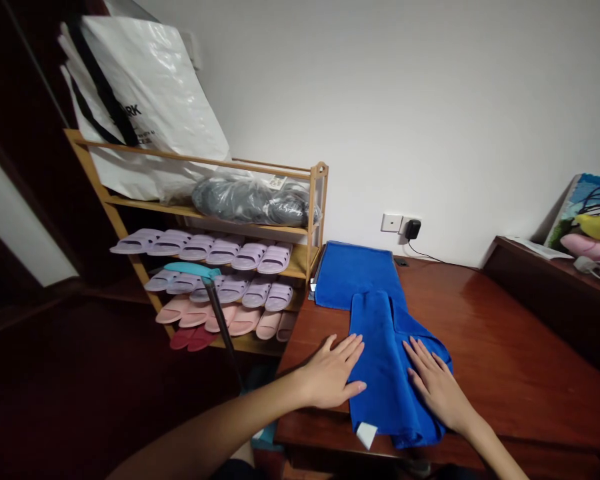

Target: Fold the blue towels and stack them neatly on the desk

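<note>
A blue towel (375, 373), partly folded over on its right side, lies on the wooden table near the front edge. My left hand (333, 375) lies flat with fingers outstretched across the towel's left edge. On the folded right part rests my right hand (436, 387), palm down with its fingers extended. A white tag (367, 435) sticks out at the towel's near left corner. Behind it is a flat stack of blue towels (357, 270), which the front towel's far end overlaps or touches.
A wooden shoe rack (316, 200) with rows of slippers (250, 255) stands left of the table (500, 333). A white bag (155, 87) sits on top. A broom or dustpan handle (220, 317) leans before it. A black plug (413, 229) is in the wall; a raised ledge (545, 287) bounds the right.
</note>
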Tool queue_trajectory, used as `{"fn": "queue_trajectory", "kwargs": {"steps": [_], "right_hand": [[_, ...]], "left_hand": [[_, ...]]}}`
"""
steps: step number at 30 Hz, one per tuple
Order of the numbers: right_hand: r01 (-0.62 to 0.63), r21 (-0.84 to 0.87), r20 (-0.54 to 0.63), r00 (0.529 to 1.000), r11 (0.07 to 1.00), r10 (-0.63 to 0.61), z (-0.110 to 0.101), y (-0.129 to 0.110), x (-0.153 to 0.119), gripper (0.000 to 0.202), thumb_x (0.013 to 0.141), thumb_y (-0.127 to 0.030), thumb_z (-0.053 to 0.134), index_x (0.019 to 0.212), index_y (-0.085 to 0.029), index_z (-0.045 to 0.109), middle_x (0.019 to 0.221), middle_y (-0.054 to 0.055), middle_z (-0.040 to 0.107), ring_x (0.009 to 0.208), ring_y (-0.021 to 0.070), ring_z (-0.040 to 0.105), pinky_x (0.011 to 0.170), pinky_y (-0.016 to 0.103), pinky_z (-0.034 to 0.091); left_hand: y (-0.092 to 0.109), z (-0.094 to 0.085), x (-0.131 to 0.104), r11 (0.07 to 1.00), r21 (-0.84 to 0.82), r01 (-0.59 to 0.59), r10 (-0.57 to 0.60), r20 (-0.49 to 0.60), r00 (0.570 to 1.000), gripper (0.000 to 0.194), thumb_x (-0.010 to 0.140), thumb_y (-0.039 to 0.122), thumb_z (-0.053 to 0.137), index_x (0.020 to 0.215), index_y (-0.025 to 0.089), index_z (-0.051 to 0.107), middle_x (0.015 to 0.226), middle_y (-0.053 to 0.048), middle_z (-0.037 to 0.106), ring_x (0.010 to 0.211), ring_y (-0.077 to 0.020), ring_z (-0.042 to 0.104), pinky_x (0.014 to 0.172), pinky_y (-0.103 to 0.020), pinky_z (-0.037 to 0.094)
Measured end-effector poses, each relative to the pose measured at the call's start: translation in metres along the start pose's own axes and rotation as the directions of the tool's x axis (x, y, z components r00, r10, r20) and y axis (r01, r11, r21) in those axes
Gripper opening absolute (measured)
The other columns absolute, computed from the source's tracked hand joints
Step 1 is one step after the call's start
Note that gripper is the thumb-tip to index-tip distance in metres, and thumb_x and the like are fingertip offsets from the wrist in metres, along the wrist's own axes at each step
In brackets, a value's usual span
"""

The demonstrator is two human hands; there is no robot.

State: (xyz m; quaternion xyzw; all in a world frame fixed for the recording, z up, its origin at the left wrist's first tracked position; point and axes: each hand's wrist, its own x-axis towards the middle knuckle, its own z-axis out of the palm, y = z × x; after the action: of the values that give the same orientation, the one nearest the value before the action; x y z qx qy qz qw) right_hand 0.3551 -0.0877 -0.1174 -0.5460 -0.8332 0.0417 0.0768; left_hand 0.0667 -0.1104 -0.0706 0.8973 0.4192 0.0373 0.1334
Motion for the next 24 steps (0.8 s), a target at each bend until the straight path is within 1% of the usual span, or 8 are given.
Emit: {"fn": "queue_trajectory", "kwargs": {"steps": [3,8,12,15,18,20,22,24], "right_hand": [[-0.022,0.006,0.033,0.999,1.0,0.022,-0.006,0.026,-0.012,0.06,0.095,-0.054,0.02,0.148,-0.028,0.024,0.154,0.002,0.02,0.142,0.0189,0.015,0.115,0.046,0.018],[-0.031,0.088,0.099,0.995,0.996,0.023,-0.014,0.078,-0.035,0.059,0.093,-0.058,0.025,0.147,-0.037,0.02,0.154,-0.004,0.015,0.143,0.0199,0.012,0.116,0.048,0.013],[-0.093,0.154,0.151,0.986,0.984,0.07,-0.018,0.118,-0.051,0.06,0.09,-0.061,0.033,0.145,-0.04,0.023,0.153,-0.006,0.016,0.143,0.0234,0.01,0.115,0.053,0.011],[-0.151,0.195,0.138,0.982,0.969,0.125,-0.015,0.151,-0.062,0.065,0.085,-0.063,0.042,0.144,-0.039,0.031,0.153,-0.005,0.02,0.142,0.0255,0.014,0.114,0.052,0.014],[-0.203,0.259,0.112,0.977,0.944,0.18,-0.012,0.185,-0.067,0.067,0.08,-0.064,0.049,0.14,-0.035,0.042,0.15,-0.001,0.03,0.139,0.026,0.027,0.114,0.046,0.022],[-0.24,0.293,0.075,0.971,0.925,0.228,-0.013,0.201,-0.062,0.063,0.08,-0.064,0.048,0.133,-0.03,0.052,0.143,0.002,0.043,0.133,0.0258,0.039,0.112,0.042,0.03],[-0.243,0.284,-0.023,0.965,0.927,0.26,-0.016,0.206,-0.048,0.062,0.079,-0.064,0.048,0.126,-0.026,0.059,0.136,0.007,0.052,0.127,0.0271,0.047,0.109,0.041,0.034],[-0.193,0.238,-0.145,0.962,0.952,0.231,-0.017,0.198,-0.028,0.064,0.077,-0.064,0.049,0.126,-0.023,0.059,0.138,0.009,0.05,0.126,0.0295,0.047,0.108,0.045,0.034]], "left_hand": [[-0.011,-0.007,-0.022,1.0,-0.011,0.013,-0.012,0.01,1.0,0.07,0.095,0.052,0.038,0.151,0.018,0.014,0.155,-0.013,0.009,0.144,-0.0277,0.009,0.113,-0.054,0.009],[-0.028,-0.014,-0.063,0.998,-0.061,0.006,-0.007,-0.005,1.0,0.068,0.096,0.048,0.04,0.151,0.032,0.002,0.156,-0.003,0.008,0.143,-0.0269,0.011,0.114,-0.054,0.008],[-0.033,-0.017,-0.082,0.995,-0.075,0.059,-0.06,-0.011,0.998,0.07,0.095,0.047,0.042,0.15,0.034,0.0,0.156,-0.002,0.008,0.143,-0.0282,0.013,0.113,-0.056,0.011],[-0.033,-0.017,-0.094,0.993,-0.071,0.092,-0.094,-0.026,0.995,0.074,0.093,0.047,0.048,0.15,0.035,0.002,0.156,-0.003,0.01,0.142,-0.0295,0.015,0.112,-0.056,0.015],[-0.035,-0.018,-0.102,0.994,-0.077,0.08,-0.085,-0.063,0.994,0.07,0.092,0.048,0.05,0.149,0.037,0.012,0.155,-0.003,0.019,0.14,-0.0298,0.023,0.112,-0.053,0.019],[-0.038,-0.02,-0.1,0.994,-0.07,0.084,-0.092,-0.133,0.987,0.057,0.094,0.048,0.047,0.146,0.037,0.027,0.151,-0.002,0.032,0.137,-0.0283,0.032,0.111,-0.05,0.023],[-0.043,-0.022,-0.087,0.991,-0.037,0.126,-0.131,-0.252,0.959,0.045,0.096,0.046,0.043,0.139,0.032,0.044,0.144,-0.004,0.045,0.131,-0.0267,0.041,0.109,-0.046,0.027],[-0.051,-0.023,-0.065,0.985,0.024,0.173,-0.151,-0.378,0.913,0.04,0.097,0.04,0.041,0.132,0.025,0.053,0.138,-0.007,0.051,0.128,-0.0264,0.045,0.107,-0.045,0.029]]}}
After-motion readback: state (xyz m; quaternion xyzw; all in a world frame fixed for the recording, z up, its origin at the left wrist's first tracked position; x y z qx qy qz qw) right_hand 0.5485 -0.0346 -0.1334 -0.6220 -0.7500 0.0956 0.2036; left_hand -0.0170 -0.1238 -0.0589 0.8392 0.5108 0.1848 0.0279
